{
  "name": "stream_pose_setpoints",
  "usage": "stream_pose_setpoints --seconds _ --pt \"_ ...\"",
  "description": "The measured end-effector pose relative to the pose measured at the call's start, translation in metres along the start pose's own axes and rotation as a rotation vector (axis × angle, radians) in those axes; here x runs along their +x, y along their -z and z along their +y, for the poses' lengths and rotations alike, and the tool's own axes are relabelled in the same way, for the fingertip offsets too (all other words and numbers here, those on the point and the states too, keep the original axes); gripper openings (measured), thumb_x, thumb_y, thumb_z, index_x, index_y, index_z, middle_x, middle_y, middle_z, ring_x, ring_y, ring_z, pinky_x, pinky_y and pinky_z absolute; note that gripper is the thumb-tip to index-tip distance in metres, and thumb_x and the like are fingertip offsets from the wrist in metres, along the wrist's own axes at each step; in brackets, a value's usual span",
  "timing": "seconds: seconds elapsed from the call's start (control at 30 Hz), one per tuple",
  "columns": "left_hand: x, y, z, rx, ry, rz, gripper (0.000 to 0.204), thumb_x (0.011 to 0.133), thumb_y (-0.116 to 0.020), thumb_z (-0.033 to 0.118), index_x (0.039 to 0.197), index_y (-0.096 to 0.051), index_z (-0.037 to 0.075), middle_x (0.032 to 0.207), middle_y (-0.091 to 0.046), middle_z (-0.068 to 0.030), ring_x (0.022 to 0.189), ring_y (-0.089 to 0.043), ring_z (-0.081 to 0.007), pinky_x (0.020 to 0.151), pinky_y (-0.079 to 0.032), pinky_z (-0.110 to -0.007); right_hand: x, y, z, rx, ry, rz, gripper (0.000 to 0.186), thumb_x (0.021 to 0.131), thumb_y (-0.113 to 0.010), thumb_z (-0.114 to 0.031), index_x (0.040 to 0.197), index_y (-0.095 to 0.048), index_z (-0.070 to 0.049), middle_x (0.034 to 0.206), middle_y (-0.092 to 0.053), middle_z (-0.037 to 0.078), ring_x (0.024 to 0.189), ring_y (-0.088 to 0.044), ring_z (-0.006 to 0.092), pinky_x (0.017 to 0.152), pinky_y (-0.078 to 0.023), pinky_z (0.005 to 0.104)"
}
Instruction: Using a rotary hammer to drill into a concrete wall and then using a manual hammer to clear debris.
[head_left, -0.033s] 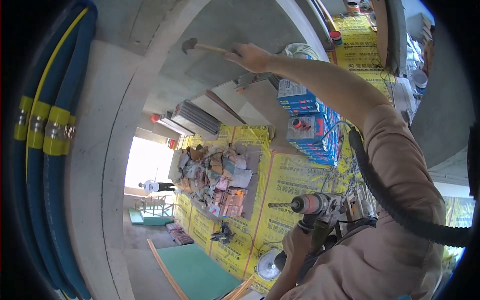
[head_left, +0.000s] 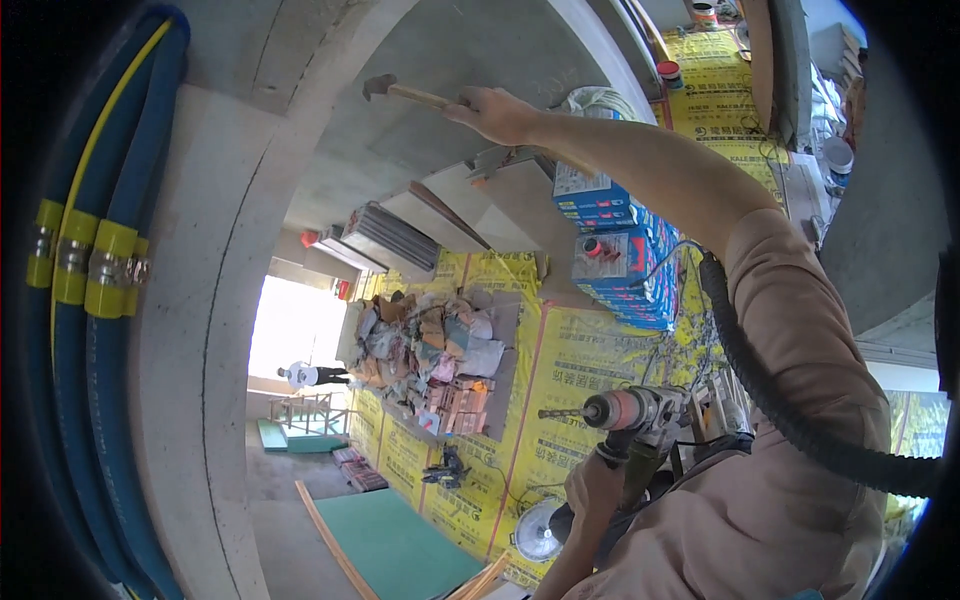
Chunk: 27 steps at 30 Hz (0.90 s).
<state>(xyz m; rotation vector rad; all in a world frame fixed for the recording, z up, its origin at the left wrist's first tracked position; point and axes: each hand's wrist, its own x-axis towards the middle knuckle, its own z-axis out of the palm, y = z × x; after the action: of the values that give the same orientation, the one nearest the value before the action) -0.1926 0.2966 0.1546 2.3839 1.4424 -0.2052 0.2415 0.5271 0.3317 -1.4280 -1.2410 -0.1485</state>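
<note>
The picture lies sideways, with my body along its right side. My right hand (head_left: 490,115), on the outstretched arm at the top, is wrapped around the wooden handle of a hammer (head_left: 418,97). The hammer's dark head points left, in front of a grey wall; whether it touches the wall I cannot tell. Lower down, close to my body, my left hand (head_left: 595,490) grips a power drill (head_left: 640,408) at its dark handle. A long spiral bit (head_left: 565,412) sticks out to the left from its chuck, touching nothing. Part of the drill's rear is hidden against my body.
Blue pipes (head_left: 80,340) with yellow-banded joints run along a beam at the left. Blue boxes (head_left: 615,265) are stacked below my right arm. A heap of sacks (head_left: 420,345) lies on yellow floor sheeting (head_left: 570,360). A black ribbed hose (head_left: 770,390) crosses my arm. Another person (head_left: 310,375) stands far off.
</note>
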Motion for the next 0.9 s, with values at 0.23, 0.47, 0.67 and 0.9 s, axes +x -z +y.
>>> stream_pose_setpoints --seconds 0.23,0.47,0.67,0.9 --pt "0.006 -0.006 0.004 0.031 0.037 -0.004 0.038 0.077 -0.071 0.042 0.097 -0.073 0.010 0.090 -0.071 -0.0214 0.091 -0.067 -0.0415 0.081 -0.050 -0.052 0.019 0.012 -0.055 0.982 -0.417 0.146 0.026 0.101 -0.050 -0.027 0.103 -0.054 -0.001 0.069 -0.050 0.006 0.053 -0.049 0.0160 0.051 -0.046 0.0334" --pt "0.010 0.000 0.013 0.113 0.064 -0.040 0.036 0.078 -0.071 0.040 0.096 -0.074 0.009 0.091 -0.071 -0.0221 0.091 -0.067 -0.0412 0.080 -0.051 -0.051 0.015 0.013 -0.127 1.462 -0.634 0.641 0.027 0.103 -0.043 -0.027 0.101 -0.050 -0.002 0.069 -0.054 0.010 0.049 -0.052 0.0182 0.046 -0.048 0.0341" --pt "0.010 0.006 0.018 0.083 0.014 -0.019 0.037 0.079 -0.070 0.040 0.096 -0.073 0.007 0.091 -0.070 -0.0227 0.090 -0.067 -0.0415 0.080 -0.051 -0.051 -0.023 0.010 -0.117 1.249 -0.463 0.101 0.024 0.100 -0.047 -0.027 0.102 -0.047 -0.004 0.066 -0.050 0.006 0.049 -0.049 0.0153 0.044 -0.045 0.0323" --pt "0.006 0.004 0.015 0.113 -0.024 0.023 0.031 0.082 -0.069 0.037 0.093 -0.073 0.008 0.084 -0.070 -0.0216 0.085 -0.068 -0.0420 0.078 -0.052 -0.051 -0.030 0.012 -0.173 1.588 -0.524 0.374 0.020 0.100 -0.049 -0.029 0.099 -0.046 -0.009 0.065 -0.049 0.006 0.043 -0.044 0.0164 0.038 -0.039 0.0340"
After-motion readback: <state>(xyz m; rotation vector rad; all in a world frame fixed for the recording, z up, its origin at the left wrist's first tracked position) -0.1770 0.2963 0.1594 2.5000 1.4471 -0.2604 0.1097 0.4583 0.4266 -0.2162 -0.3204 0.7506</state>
